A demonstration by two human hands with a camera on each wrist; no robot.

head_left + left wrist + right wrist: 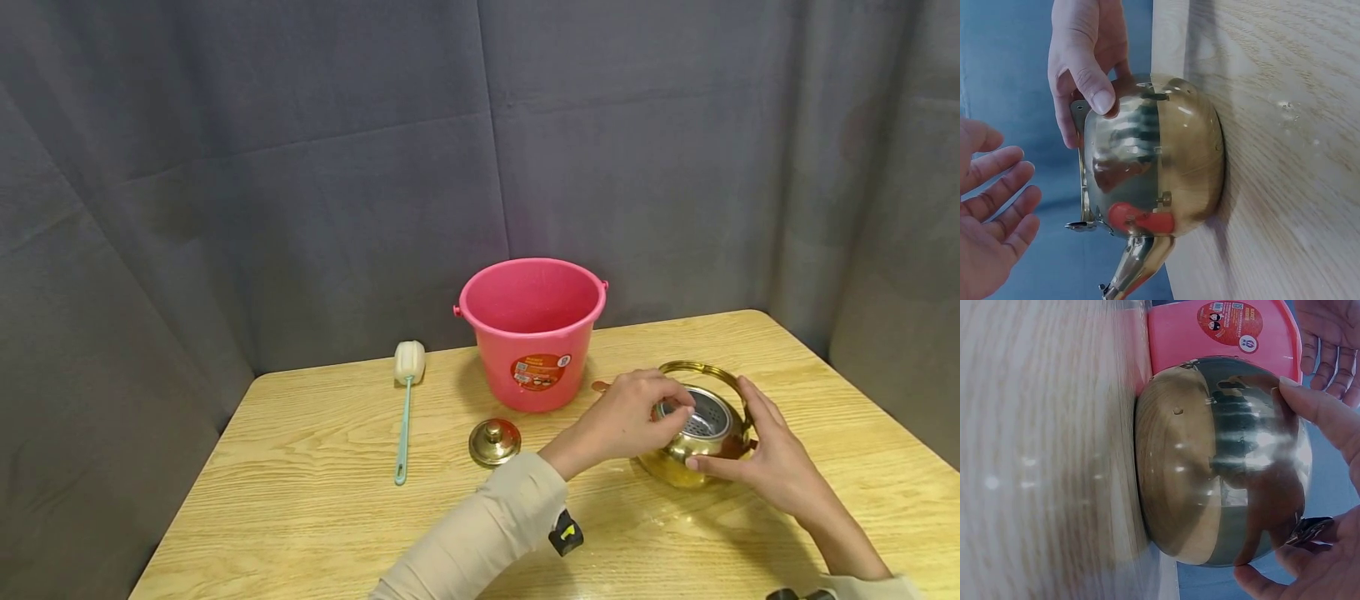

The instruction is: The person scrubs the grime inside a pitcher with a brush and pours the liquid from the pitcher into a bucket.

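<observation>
We see knobbed golden-metal lid (495, 442) off, silvery-metal strainer (708, 416) still in. Right hand (776, 461) grips round golden-metal kettle (1216, 456); left hand (636, 414) loose, fingers apart.

Head view: moderately bright, diffuse light is falling on the wood tabletop (300, 450); the grey curtain (337, 167) is reading darker. Soft shadows are spreading beside the pink bucket (491, 367) and below the right hand (776, 467). The gold-coloured teapot (675, 472) is throwing back sharp highlights. Wrist views: background is showing a bluish cast; teapot wall is mirroring its surroundings; small glare spots are dotting the wood. Right wrist view: nearest grain is blurring.
</observation>
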